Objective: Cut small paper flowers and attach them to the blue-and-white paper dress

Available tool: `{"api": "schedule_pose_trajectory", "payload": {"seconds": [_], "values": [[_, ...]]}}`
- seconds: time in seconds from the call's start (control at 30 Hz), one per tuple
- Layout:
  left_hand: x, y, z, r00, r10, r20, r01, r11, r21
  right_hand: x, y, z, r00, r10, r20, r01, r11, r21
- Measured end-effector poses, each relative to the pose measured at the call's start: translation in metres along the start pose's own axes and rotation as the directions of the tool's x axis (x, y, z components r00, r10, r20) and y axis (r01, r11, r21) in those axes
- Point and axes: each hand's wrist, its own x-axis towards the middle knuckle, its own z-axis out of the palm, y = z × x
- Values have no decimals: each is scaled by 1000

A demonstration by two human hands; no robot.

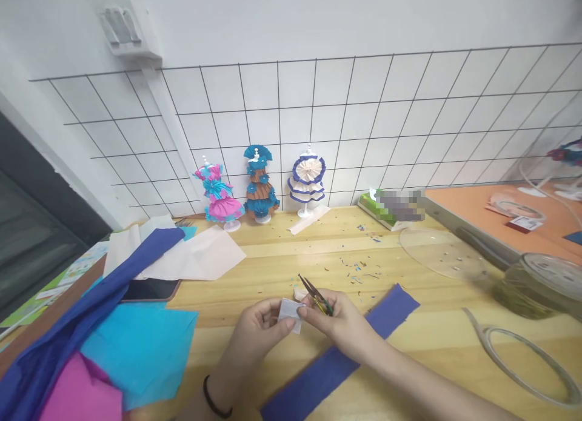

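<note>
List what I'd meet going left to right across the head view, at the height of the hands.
Light-blue sheet → left hand → small whitish piece → right hand → pale loop. Left out: the dark-blue strip, which passes beneath the right hand.

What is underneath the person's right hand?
A dark blue strip lies on the wooden table, passing beneath the right hand. It shows on either side; its middle stretch is covered, so that part can't be seen.
</note>
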Motion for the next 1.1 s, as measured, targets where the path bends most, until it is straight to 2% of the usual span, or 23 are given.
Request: {"api": "schedule_pose_trajectory", "payload": {"seconds": [0.2,0.37,0.53,0.67,0.73,0.87,1.1], "values": [[-1,1,-1,995,-80,-61,84,995,53,-1,1,0,1000,-8,11,9,997,-81],[-3,-1,2,989,-125,-84,119,990,-69,-2,3,1,1000,-7,14,8,998,-69],[-2,0,2,992,-127,-3,126,986,-113,-1,2,1,1000,-4,29,4,1000,-10],[-3,2,1,982,-181,-48,166,961,-220,-1,-1,-1,999,-41,22,41,999,-10],[-4,5,0,979,-189,-83,157,944,-291,-1,-3,-4,998,-53,20,54,997,-47],[-6,9,-1,978,-173,-117,119,923,-366,-2,-4,-7,997,39,67,-29,991,-133],[-5,7,-5,981,-153,-121,96,920,-380,-4,-9,-8,986,30,162,14,965,-261]]}}
